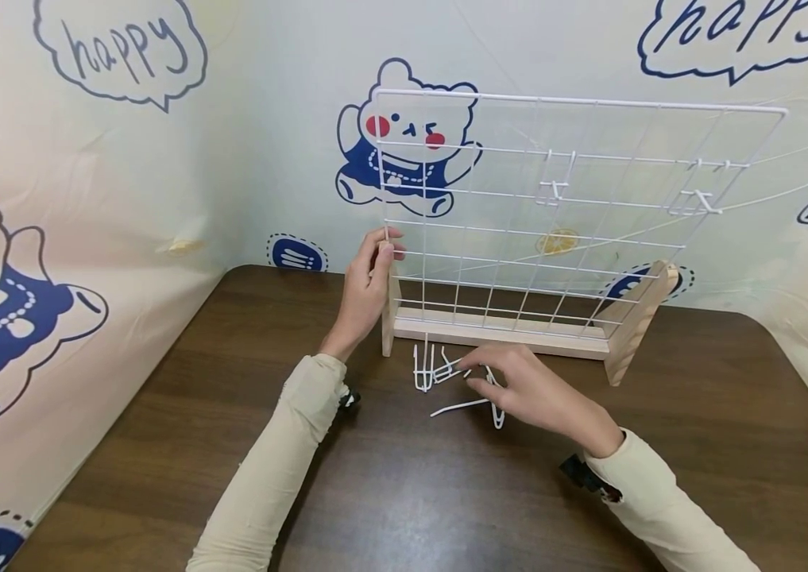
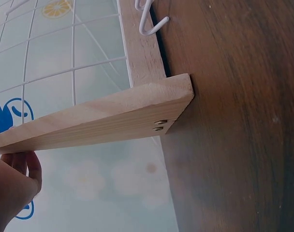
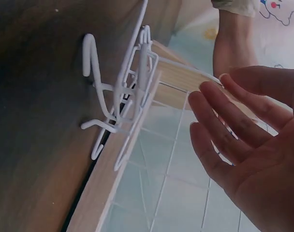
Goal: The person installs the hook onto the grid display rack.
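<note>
Head view: my left hand grips the white wire grid panel at 9 o'clock, steadying it; my right hand, fingers relaxed, probably just touches the loose white wire hooks.

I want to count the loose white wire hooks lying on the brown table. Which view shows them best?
The right wrist view: the loose white wire hooks fill the frame, tangled beside the wooden base. The head view shows the whole pile, small, by the right hand. The left wrist view catches one hook tip.
</note>
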